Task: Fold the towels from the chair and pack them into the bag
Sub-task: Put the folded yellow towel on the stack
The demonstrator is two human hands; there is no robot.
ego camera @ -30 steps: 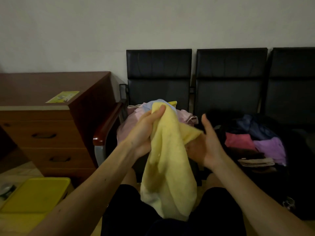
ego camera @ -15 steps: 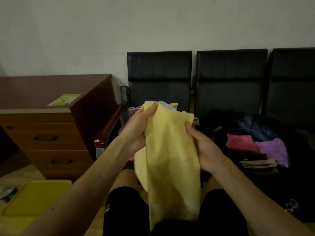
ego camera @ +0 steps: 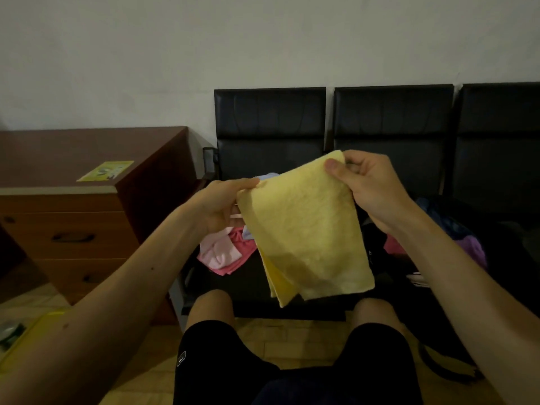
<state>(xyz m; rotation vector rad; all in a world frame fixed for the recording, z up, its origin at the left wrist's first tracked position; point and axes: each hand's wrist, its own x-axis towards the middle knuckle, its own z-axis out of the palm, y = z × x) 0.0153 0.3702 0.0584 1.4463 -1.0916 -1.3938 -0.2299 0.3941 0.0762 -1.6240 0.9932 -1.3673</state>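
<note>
At the bottom of the frame sit the person's bare knees and black shorts (ego camera: 204,352), with tiled floor between them. A yellow tray (ego camera: 35,325) lies on the floor at the lower left edge.

Both forearms reach up toward mid-frame, where the yellow towel (ego camera: 304,235) is held in the air above the knees. It is folded over, hanging slanted, with a second layer showing along its lower left edge. The left hand (ego camera: 219,206) pinches the towel's upper left corner. Its thumb lies along the top edge, and its other fingers are behind the cloth and hidden. The right hand (ego camera: 374,188) pinches the upper right corner, held higher than the left. Its thumb is pressed flat on the front of the cloth and its fingers are curled behind.

Behind the towel, a heap of pink towels (ego camera: 222,254) lies on the seat of the black chair (ego camera: 268,124) at centre frame. To the right, on the next seat, a dark bag (ego camera: 505,249) holds a purple cloth (ego camera: 470,249) and a red-pink cloth (ego camera: 393,245). Its outline is hard to make out in the shadow.

At the left stands a wooden drawer cabinet (ego camera: 73,223) with a yellow-green sticker (ego camera: 106,170) on its top. A pale wall (ego camera: 263,39) fills the upper frame.
</note>
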